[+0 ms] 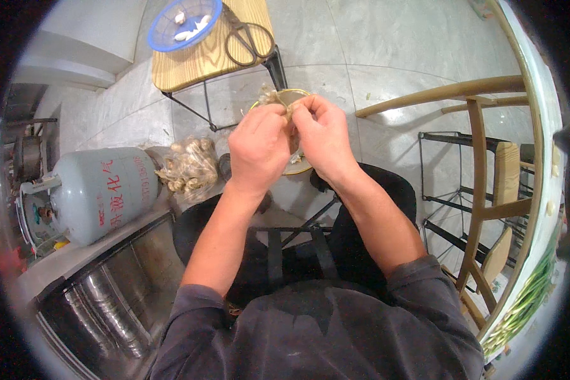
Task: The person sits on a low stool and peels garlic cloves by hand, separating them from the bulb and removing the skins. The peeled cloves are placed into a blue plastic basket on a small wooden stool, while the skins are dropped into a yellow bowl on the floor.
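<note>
My left hand [259, 145] and my right hand [324, 137] meet in front of me, both pinching a dry, brownish piece of garlic [289, 113]. Papery husk [270, 96] sticks out past the left fingers; the fingers hide most of the piece. Below them on the floor is a round bin with a yellow rim [298, 90], holding some scraps. Left of my left hand lies a clear plastic bag of garlic bulbs [194, 164]. Farther ahead, a blue plastic basket [157, 43] with several white garlic cloves [186, 35] and iron scissors [239, 29] rest on a wooden-topped stool [183, 71].
A grey gas cylinder [107, 190] bearing red writing stands at left, near a stainless-steel fixture [109, 304]. Wooden chair framing [477, 142] and metal-legged stools [506, 171] crowd the right side. Green stalks [527, 289] lie on the tabletop at the right edge.
</note>
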`<state>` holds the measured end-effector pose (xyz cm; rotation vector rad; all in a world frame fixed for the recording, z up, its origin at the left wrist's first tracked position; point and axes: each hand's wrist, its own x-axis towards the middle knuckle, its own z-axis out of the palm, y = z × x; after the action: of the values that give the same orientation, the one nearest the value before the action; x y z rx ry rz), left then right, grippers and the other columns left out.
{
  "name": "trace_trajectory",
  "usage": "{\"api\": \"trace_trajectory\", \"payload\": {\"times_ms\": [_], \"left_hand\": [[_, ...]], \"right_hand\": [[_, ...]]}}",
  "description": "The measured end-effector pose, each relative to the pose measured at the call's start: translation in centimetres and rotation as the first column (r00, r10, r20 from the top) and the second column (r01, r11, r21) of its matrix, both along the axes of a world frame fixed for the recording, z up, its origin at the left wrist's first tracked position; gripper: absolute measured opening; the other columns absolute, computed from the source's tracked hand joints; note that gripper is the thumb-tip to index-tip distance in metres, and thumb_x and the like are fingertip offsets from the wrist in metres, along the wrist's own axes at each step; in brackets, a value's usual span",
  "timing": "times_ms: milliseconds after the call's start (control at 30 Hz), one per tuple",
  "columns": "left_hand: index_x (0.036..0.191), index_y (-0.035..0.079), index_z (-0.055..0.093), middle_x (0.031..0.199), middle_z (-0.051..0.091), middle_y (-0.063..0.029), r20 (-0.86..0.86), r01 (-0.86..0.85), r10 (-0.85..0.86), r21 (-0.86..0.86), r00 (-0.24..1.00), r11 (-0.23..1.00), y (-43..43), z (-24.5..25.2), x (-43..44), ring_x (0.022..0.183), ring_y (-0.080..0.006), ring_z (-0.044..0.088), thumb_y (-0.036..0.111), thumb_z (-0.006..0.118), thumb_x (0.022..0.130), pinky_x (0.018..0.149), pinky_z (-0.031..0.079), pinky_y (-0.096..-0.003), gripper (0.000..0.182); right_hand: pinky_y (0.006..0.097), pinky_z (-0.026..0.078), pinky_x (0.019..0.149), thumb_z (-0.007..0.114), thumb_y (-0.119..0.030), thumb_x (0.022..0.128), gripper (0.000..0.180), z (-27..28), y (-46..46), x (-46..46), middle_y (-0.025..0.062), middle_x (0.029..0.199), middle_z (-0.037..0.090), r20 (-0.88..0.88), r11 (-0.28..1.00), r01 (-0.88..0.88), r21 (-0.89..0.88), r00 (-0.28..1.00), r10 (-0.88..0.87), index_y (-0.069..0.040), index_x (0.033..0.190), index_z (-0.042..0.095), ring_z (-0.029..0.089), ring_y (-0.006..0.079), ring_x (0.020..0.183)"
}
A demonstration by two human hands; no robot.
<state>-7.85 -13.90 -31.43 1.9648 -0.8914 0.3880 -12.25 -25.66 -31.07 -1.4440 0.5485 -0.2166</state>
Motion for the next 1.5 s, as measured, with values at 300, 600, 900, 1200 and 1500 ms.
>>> {"api": "trace_trajectory", "payload": {"times_ms": [300, 600, 900, 1200, 1500], "left_hand": [[0.093, 0.001, 0.064, 0.096, 0.068, -0.0078, -0.565, -0.094, -0.054, -0.229, 0.823, 0.969, -0.9, 0.4, -0.4, 0.084, -0.0146, 0.064, -0.003, 0.068, 0.085, 0.077, 0.051, -0.0279, 0.01], [0.094, -0.003, 0.068, 0.09, 0.066, -0.0057, -0.602, -0.068, -0.137, -0.305, 0.787, 0.95, 0.3, 1.0, 0.7, 0.08, -0.0117, 0.064, -0.003, 0.067, 0.086, 0.073, 0.053, -0.0255, 0.008], [0.088, 0.002, 0.07, 0.084, 0.067, -0.0089, -0.153, -0.068, 0.048, -0.131, 0.987, 0.989, 0.1, 0.7, 0.4, 0.072, -0.0167, 0.066, -0.001, 0.073, 0.077, 0.065, 0.055, -0.0285, 0.012], [0.099, -0.001, 0.06, 0.099, 0.067, -0.0113, -0.641, -0.222, -0.304, -0.607, 0.704, 0.763, -0.6, 0.1, -0.3, 0.089, -0.0205, 0.064, 0.004, 0.055, 0.096, 0.086, 0.051, -0.0317, 0.008], [0.101, -0.005, 0.056, 0.101, 0.058, -0.0125, -0.489, -0.503, -0.804, -0.816, 0.338, 0.285, 1.1, -0.6, 2.6, 0.089, -0.02, 0.054, 0.014, 0.046, 0.102, 0.085, 0.047, -0.0318, 0.022]], "right_hand": [[0.0249, 0.042, 0.053, 0.057, -0.014, 0.095, 0.018, 0.1, -1.9, 0.1, 0.0012, 0.073, 0.059, 0.063, 0.881, -0.006, 0.472, 0.998, -0.027, 0.002, 0.092, 0.064, 0.05, 0.0074, 0.061], [0.0245, 0.049, 0.06, 0.063, -0.013, 0.092, 0.016, 0.3, -0.1, 0.0, 0.0057, 0.078, 0.066, 0.328, 0.997, 0.02, -0.077, 0.945, 0.007, 0.003, 0.094, 0.066, 0.06, 0.0082, 0.068], [0.025, 0.049, 0.06, 0.06, -0.011, 0.092, 0.015, 0.5, -0.2, 0.0, 0.0053, 0.078, 0.065, 0.134, 0.999, -0.041, -0.02, 0.99, 0.043, 0.003, 0.092, 0.063, 0.06, 0.0083, 0.068], [0.0262, 0.04, 0.052, 0.041, -0.02, 0.104, 0.024, 0.7, -0.7, 0.2, 0.0024, 0.07, 0.052, 0.189, 0.858, -0.035, 0.513, 0.979, -0.074, -0.001, 0.098, 0.055, 0.045, 0.0113, 0.057], [0.0237, 0.033, 0.053, 0.036, -0.016, 0.105, 0.019, 1.2, -4.2, 0.0, 0.002, 0.082, 0.049, 0.104, 0.494, 0.074, 0.866, 0.941, -0.323, -0.008, 0.088, 0.043, 0.034, 0.0108, 0.061]]}}
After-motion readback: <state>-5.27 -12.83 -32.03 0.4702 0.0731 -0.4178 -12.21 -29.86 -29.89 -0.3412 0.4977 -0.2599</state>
